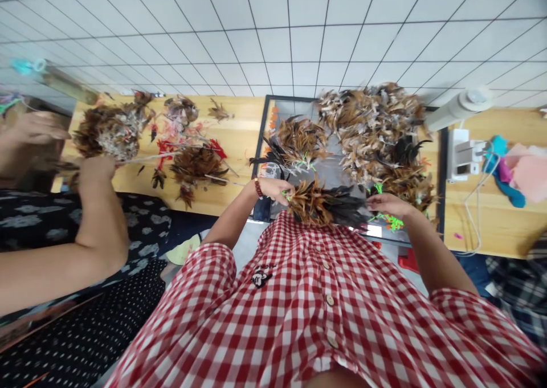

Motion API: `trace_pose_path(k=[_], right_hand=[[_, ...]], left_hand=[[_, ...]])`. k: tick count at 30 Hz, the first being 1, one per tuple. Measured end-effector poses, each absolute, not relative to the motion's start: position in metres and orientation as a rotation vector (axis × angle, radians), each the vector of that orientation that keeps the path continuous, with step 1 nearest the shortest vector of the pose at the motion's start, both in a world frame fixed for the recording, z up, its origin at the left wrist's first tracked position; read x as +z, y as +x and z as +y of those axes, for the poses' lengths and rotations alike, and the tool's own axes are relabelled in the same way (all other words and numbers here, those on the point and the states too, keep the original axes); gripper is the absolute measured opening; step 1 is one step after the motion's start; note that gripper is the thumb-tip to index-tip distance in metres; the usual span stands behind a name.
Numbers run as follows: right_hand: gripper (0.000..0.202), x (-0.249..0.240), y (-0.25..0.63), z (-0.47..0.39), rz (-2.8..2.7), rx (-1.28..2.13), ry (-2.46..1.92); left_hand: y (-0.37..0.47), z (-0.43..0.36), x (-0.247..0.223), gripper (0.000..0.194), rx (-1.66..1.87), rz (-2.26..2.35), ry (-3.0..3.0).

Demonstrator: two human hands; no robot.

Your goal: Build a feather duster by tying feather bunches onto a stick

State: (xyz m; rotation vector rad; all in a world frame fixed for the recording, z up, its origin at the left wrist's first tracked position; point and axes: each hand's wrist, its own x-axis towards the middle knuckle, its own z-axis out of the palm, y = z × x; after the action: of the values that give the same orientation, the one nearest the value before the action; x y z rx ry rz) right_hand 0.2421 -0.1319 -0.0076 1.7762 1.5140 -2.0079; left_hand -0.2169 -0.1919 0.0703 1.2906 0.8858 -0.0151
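A bundle of brown and black feathers (318, 203) lies crosswise in front of my shirt, above the near edge of a dark-framed tray (258, 143). My left hand (276, 190) is closed on its brown end, where a bit of bright green shows at the fingertips. At the black end, the fingers of my right hand (390, 204) are pinched together, close to the feather tips; what lies between them is too small to make out. Bright green strands (391, 223) are just below the right hand. Beyond the bundle sits a smaller feather clump (301, 137).
A large feather heap (371, 120) fills the tray's right side. A white cylinder (461, 107) and a white device with a cable (464, 155) stand to the right. At left, a co-worker's blurred hands (96, 174) are near more feather bundles (199, 166) on the wooden table (243, 111).
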Motion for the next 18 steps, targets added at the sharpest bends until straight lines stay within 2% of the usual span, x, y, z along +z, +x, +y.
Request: trace_pose_path(k=[3, 7, 10, 12, 14, 16, 18], right_hand=[[0.043, -0.007, 0.266, -0.144, 1.808, -1.563, 1.925], [0.031, 0.008, 0.276, -0.167, 1.794, -1.604, 1.185], [0.047, 0.031, 0.232, -0.173, 1.936, -1.684, 1.157], [0.059, 0.044, 0.174, -0.170, 2.111, -1.877, 1.437], [0.054, 0.049, 0.108, -0.167, 2.109, -2.281, 1.615], [0.042, 0.048, 0.049, -0.166, 1.793, -2.674, 1.535], [0.030, 0.043, 0.012, -0.167, 1.293, -2.905, 1.496]], left_hand=[[-0.218, -0.198, 0.069, 0.046, 0.023, 0.885, 1.144], [-0.216, -0.209, 0.063, 0.044, 0.440, 0.907, 0.662], [-0.206, -0.207, 0.057, 0.036, 0.673, 0.827, 0.365], [-0.196, -0.202, 0.054, 0.032, 0.717, 0.803, 0.257], [-0.188, -0.197, 0.051, 0.031, 0.740, 0.795, 0.170], [-0.183, -0.195, 0.050, 0.032, 0.774, 0.794, 0.074], [-0.182, -0.195, 0.049, 0.034, 0.793, 0.794, -0.041]])
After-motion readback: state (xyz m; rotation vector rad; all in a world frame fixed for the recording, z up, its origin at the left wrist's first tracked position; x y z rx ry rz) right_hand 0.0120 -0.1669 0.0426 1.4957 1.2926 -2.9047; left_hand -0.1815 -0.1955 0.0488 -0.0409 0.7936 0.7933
